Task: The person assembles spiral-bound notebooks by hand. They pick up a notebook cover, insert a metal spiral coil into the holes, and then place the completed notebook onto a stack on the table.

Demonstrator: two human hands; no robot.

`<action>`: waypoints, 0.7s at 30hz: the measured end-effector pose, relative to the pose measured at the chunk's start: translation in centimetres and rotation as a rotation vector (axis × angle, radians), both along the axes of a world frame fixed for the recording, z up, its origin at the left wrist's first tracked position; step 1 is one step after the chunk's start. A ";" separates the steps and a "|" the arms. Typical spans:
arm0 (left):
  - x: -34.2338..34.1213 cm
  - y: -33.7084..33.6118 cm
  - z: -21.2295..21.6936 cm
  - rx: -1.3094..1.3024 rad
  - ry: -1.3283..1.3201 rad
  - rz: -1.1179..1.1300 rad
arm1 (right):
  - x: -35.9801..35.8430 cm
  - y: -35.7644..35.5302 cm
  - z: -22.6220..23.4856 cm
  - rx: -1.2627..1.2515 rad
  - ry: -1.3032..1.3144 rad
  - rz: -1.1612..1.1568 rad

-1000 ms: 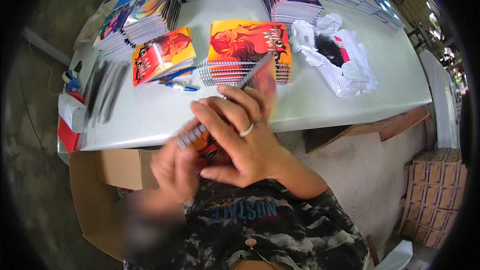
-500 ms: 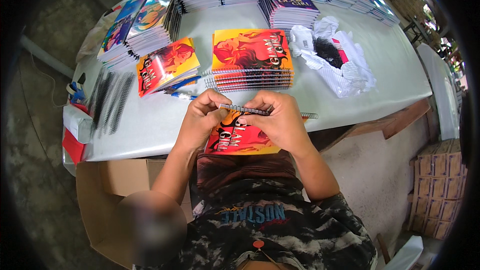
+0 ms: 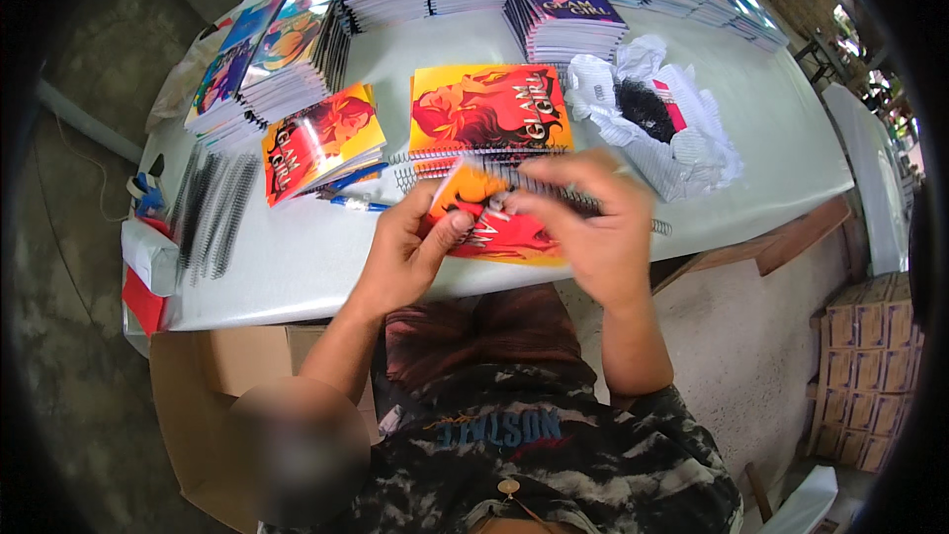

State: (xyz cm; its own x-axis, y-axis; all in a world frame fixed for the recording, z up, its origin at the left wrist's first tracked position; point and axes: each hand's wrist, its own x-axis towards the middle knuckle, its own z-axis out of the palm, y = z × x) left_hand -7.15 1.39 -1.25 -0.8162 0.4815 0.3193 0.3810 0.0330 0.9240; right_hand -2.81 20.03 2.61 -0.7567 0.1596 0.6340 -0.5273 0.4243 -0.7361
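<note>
Seemingly mid-binding, the left hand [image 3: 410, 257] gripped the red notebook [image 3: 494, 232] while right hand [image 3: 588, 227] fingers pinched its black spiral coil [image 3: 583, 203]; loose coils [image 3: 208, 213] awaited.

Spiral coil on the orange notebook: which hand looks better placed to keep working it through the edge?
Probably right: the right hand grips the spiral coil along the top edge, while the left hand steadies the orange notebook.

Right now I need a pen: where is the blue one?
Head view, left of centre: the blue pen lies on the white table, below the tilted orange notebook, beside the left hand.
</note>
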 end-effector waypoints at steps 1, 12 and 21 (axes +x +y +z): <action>-0.5 0.3 0.2 -0.002 0.146 0.175 | -0.7 1.0 0.2 0.023 0.142 -0.061; -13.9 3.0 -5.9 -0.528 0.645 0.784 | -11.2 5.5 -13.6 -0.440 -0.012 -0.174; -10.1 3.6 -8.1 0.024 0.243 0.847 | -10.4 3.6 -12.9 -0.380 -0.010 -0.409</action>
State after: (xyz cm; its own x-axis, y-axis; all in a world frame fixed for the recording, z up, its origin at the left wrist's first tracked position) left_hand -17.25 4.97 -9.32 -0.8044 -0.2633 0.5325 0.4232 0.3750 0.8248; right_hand -13.22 23.59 -10.32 -0.5910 0.6575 0.4673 -0.3675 0.2962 -0.8816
